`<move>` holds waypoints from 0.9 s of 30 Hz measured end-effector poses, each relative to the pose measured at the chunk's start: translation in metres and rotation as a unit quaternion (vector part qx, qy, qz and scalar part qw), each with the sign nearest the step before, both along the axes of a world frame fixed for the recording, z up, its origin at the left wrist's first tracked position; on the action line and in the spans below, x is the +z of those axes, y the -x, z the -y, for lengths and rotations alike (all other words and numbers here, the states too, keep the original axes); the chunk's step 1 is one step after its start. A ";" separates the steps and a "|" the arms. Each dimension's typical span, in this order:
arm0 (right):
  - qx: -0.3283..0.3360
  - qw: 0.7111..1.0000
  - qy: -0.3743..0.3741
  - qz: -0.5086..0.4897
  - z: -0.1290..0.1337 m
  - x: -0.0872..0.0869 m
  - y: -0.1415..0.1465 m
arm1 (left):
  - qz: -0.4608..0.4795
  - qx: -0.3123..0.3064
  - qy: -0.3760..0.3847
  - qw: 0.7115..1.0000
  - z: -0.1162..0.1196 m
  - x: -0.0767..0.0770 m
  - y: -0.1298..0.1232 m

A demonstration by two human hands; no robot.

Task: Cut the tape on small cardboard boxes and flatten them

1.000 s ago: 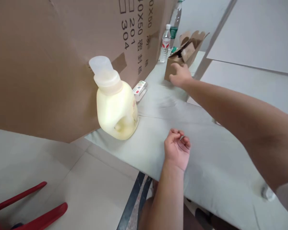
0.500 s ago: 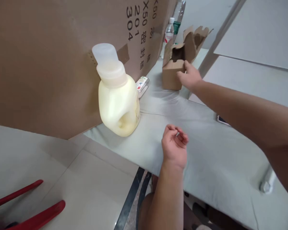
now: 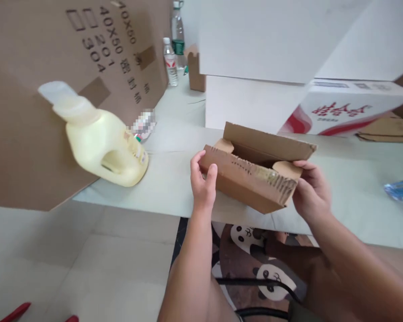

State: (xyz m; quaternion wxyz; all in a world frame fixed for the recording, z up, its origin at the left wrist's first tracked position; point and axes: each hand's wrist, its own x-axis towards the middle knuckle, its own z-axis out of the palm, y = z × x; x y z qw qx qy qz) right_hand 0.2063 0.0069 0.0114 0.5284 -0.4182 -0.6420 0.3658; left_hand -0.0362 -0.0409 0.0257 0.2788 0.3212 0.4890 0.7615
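Between my hands is a brown cardboard box, its top flaps raised and its dark inside partly visible. My left hand grips the box's left end, thumb on the near side. At the right end, my right hand is closed on the edge by a bent inner flap, and some of its fingers are hidden behind the cardboard. The box is tilted over the front part of the covered table. A jug of pale yellow liquid with a clear cap stands left of my left hand.
A large printed carton rises behind the jug. Two plastic bottles and a small brown box stand at the back. White boxes line the far side. A blue clear package lies at right.
My view has swung right. My right hand has come back from the small open box at the rear, and both hands now hold a brown cardboard box at the table's front.
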 end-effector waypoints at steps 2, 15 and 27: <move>-0.023 0.999 -0.002 -0.045 0.006 -0.010 -0.008 | -0.045 -0.042 0.023 0.998 -0.006 -0.001 -0.014; 0.075 0.995 -0.066 0.009 0.002 -0.014 -0.035 | -0.228 0.032 0.072 0.971 -0.040 -0.002 -0.043; 0.039 0.998 0.004 -0.039 0.004 -0.021 -0.046 | -0.149 0.029 0.143 0.978 -0.037 0.006 -0.017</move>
